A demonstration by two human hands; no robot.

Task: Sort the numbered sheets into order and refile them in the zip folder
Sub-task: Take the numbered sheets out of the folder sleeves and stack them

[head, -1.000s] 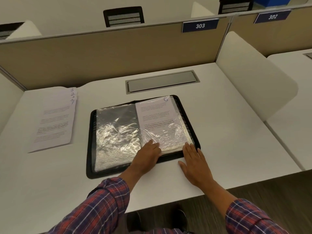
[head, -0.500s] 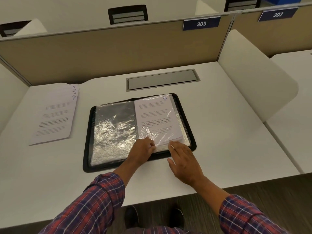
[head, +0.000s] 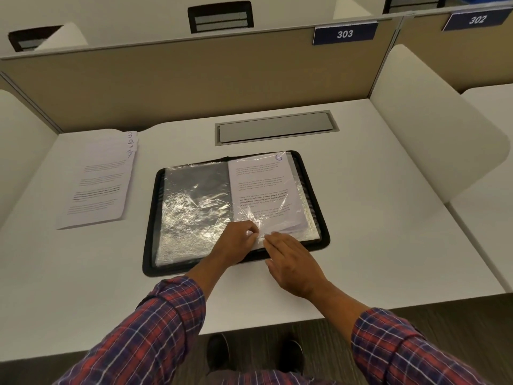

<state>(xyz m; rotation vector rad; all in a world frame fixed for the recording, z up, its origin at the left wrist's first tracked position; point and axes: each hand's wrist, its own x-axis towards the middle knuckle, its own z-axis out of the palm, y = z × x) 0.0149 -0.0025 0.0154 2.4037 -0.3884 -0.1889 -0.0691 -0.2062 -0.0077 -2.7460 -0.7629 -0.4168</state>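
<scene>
On the desk point(head: 388, 218), left hand point(head: 238, 241) pinches the sheet point(head: 261, 184), lying lengthwise ahead, by its near end — right hand point(head: 294, 262) flat-fingered alongside.

A single wide-angle camera on the head looks forward and steeply down across the desk point(head: 388, 218) from its near edge. The left hand point(head: 236, 243) and right hand point(head: 294, 262) lie close, just below centre, at the folder point(head: 155, 218). The divider point(head: 194, 79) spans the top and the shoes point(head: 219, 354) sit at the bottom.

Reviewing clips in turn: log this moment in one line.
zip folder open | left hand pinches sleeve corner | right hand flat alongside | loose sheets at left
</scene>
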